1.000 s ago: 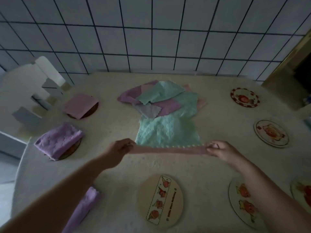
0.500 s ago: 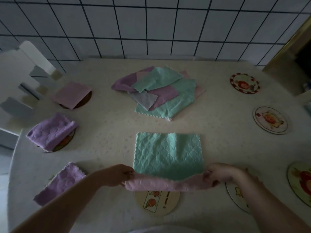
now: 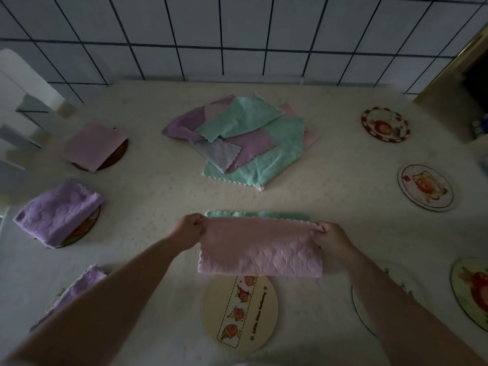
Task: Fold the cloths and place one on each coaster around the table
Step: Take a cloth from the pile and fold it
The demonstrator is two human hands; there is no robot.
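A cloth, pink on one face and green on the other, lies folded in half on the table in front of me, pink side up, with a green strip showing along its far edge. My left hand pinches its far left corner and my right hand pinches its far right corner. A bare cream coaster with a fruit strip lies just nearer than the cloth. A heap of unfolded cloths sits at the table's middle. On the left, folded cloths cover three coasters: pink, purple, purple.
Bare picture coasters lie along the right side: far, middle, near, and one partly under my right forearm. A white chair stands at the far left. A tiled wall runs behind the table.
Both hands drew the cloth out of the heap toward me, then carried its near edge over to the far edge, so the green face is covered and pink shows on top.
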